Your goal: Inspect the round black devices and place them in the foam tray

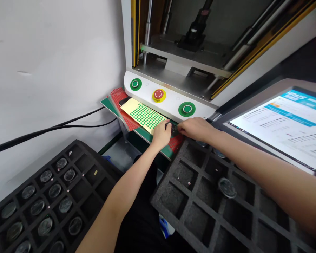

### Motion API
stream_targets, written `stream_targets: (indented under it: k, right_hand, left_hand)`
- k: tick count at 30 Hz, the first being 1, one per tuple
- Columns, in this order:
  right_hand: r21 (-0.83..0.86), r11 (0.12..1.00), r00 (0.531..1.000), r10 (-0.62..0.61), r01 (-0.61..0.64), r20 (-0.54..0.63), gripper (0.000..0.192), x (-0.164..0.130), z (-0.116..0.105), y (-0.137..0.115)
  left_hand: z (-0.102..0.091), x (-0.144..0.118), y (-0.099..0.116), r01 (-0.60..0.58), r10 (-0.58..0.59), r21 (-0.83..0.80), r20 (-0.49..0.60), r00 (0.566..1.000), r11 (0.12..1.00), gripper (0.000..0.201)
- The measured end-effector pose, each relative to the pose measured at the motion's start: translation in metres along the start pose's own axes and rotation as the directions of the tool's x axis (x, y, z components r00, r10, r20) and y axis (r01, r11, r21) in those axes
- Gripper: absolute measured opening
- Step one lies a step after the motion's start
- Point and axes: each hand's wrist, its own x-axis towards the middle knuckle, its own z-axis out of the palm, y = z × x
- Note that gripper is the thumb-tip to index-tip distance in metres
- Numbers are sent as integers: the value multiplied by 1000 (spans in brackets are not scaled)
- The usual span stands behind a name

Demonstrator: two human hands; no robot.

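Head view, our left hand [161, 134] and right hand [196, 128] pinched together on small round dark metal part [173, 128], beside cream sheet of green dot stickers [144, 116], red button [158, 95] marked STOP.

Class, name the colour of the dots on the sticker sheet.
Green, on the sticker sheet; head view.

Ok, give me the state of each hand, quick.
Left hand: closed on a small dark round part beside the green dot sticker sheet.
Right hand: fingertips pinching the same part.
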Motion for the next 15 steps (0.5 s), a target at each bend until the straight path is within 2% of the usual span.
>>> stream_targets:
  k: [5,9,12,15]
  right_hand:
    - [125,992,995,-2,14,-98,16,-9,1,3]
    - [324,946,958,100,-8,-267,10,-35,-2,13]
    - [527,850,893,236,2,-384,11,-66,-9,12]
    - [731,675,819,362,98,-445,18,-110,-14,-9]
  left_hand:
    - [0,-1,-1,4,-4,1,-2,1000,1000,14]
    - [1,0,0,11,-11,-35,-20,1000,999,16]
    - [0,-1,8,4,-8,-93,-43,999,996,16]
    - [-8,-14,27,-26,19,-184,-39,999,983,20]
